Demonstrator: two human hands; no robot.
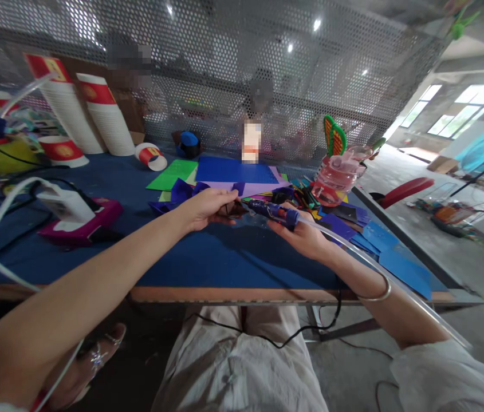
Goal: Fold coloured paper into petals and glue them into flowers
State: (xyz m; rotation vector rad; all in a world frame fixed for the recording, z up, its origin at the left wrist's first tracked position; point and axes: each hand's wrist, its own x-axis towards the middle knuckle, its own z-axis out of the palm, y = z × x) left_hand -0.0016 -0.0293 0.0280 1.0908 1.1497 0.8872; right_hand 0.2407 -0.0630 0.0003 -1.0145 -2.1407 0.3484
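My right hand (304,233) is wrapped around a dark blue hot glue gun (271,210), its nozzle pointing left. A long clear glue stick (379,264) runs out of the gun's back end and along my right forearm. My left hand (208,207) is closed, thumb and fingers pinched at a small dark brownish piece (227,210) that I cannot make out well. The nozzle is close to the left fingertips; whether it touches the piece does not show. Behind the left hand lie folded dark blue paper pieces (178,191).
Blue, green and purple sheets (233,170) lie at the back. Stacked paper cups (110,123) and a magenta power strip (81,223) with cables stand left. A pink bottle (331,180) and blue sheets (402,266) are right. A perforated metal screen (216,74) rises behind the table.
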